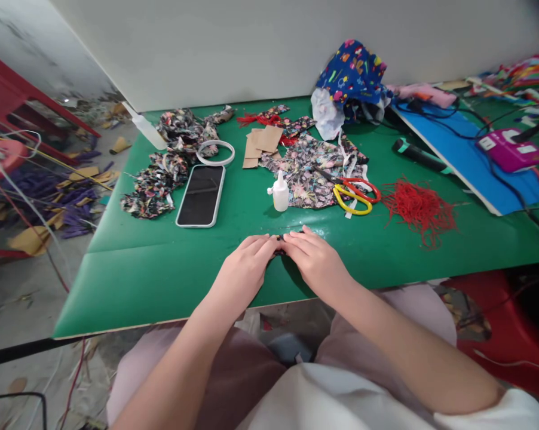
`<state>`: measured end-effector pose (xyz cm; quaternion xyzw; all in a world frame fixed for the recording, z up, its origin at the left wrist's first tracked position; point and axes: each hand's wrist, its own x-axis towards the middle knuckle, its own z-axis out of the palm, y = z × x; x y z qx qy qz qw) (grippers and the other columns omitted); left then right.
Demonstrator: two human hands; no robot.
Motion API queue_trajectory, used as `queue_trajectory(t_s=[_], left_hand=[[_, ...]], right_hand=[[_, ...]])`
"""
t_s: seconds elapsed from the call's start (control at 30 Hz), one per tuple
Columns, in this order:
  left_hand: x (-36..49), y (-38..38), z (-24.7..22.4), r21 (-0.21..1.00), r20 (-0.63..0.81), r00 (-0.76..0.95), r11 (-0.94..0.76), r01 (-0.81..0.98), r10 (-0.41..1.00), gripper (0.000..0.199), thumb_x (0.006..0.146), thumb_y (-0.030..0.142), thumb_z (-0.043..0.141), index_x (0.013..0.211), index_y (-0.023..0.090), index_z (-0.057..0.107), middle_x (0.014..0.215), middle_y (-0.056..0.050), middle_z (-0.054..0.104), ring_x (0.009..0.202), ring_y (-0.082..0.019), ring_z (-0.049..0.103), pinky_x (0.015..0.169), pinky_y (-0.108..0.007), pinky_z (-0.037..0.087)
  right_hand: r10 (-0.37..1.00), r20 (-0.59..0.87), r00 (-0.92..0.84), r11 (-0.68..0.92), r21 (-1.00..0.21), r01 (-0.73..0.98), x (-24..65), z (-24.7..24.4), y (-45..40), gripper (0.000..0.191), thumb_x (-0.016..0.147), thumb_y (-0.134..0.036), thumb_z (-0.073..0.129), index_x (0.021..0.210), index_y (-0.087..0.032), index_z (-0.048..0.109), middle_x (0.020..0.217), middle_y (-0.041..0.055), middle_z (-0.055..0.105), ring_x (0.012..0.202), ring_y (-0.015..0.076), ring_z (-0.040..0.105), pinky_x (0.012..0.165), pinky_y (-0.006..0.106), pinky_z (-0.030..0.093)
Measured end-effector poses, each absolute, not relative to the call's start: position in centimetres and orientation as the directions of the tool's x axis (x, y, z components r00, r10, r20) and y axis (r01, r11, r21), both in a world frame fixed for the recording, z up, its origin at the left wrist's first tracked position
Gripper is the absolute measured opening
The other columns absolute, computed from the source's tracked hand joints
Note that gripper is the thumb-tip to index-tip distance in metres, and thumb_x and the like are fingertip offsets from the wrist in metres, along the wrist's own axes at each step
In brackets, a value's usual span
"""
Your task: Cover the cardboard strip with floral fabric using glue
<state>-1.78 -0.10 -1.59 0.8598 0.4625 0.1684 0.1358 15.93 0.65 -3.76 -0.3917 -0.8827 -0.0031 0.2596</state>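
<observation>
While the left hand (245, 267) and right hand (318, 263) are meeting over a dark, patterned cloth (279, 253) on the bench (153, 272), mostly hiding it, their fingers (299, 242) are lying close together; whether they are pinching, I cannot tell. Farther off, a purple box (502, 155) is showing labels too small to read.

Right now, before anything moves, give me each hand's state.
Left hand: on the small dark patterned piece; grip hidden, can't tell.
Right hand: on the same piece; grip also can't be told.
</observation>
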Motion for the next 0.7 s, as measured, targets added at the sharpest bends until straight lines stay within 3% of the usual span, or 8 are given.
queue_trajectory(t_s=[0.23,0.43,0.7], left_hand=[[-1.83,0.02,-1.69,0.380,0.148,0.522,-0.535,0.754,0.840,0.030,0.086,0.007,0.039,0.111,0.017,0.052,0.110,-0.006,0.059,0.106,-0.019,0.049,0.093,-0.037,0.044],[-1.98,0.15,-2.01,0.283,0.146,0.554,-0.571,0.771,0.820,0.046,0.083,0.005,0.039,0.128,0.014,0.041,0.113,-0.010,0.056,0.102,-0.021,0.048,0.091,-0.039,0.045],[-1.73,0.24,-1.57,0.231,0.076,0.569,-0.569,0.789,0.819,0.045,0.080,0.002,0.040,0.123,0.012,0.048,0.110,-0.010,0.053,0.102,-0.022,0.045,0.090,-0.038,0.046]], right_hand=[[0.687,0.468,-0.556,0.695,-0.200,0.690,15.77,-3.58,0.45,0.029,0.085,-0.007,0.041,0.104,-0.009,0.063,0.102,0.0104,0.067,0.098,0.0187,0.059,0.099,0.038,0.042],[0.697,0.450,-0.558,0.698,-0.248,0.672,15.81,-3.52,0.40,0.029,0.085,-0.008,0.041,0.101,-0.012,0.065,0.099,0.0097,0.067,0.097,0.0177,0.059,0.098,0.038,0.043],[0.716,0.475,-0.512,0.681,-0.314,0.662,15.94,-3.47,0.32,0.026,0.085,-0.010,0.042,0.099,-0.013,0.064,0.094,0.0076,0.067,0.094,0.0169,0.059,0.098,0.037,0.043]])
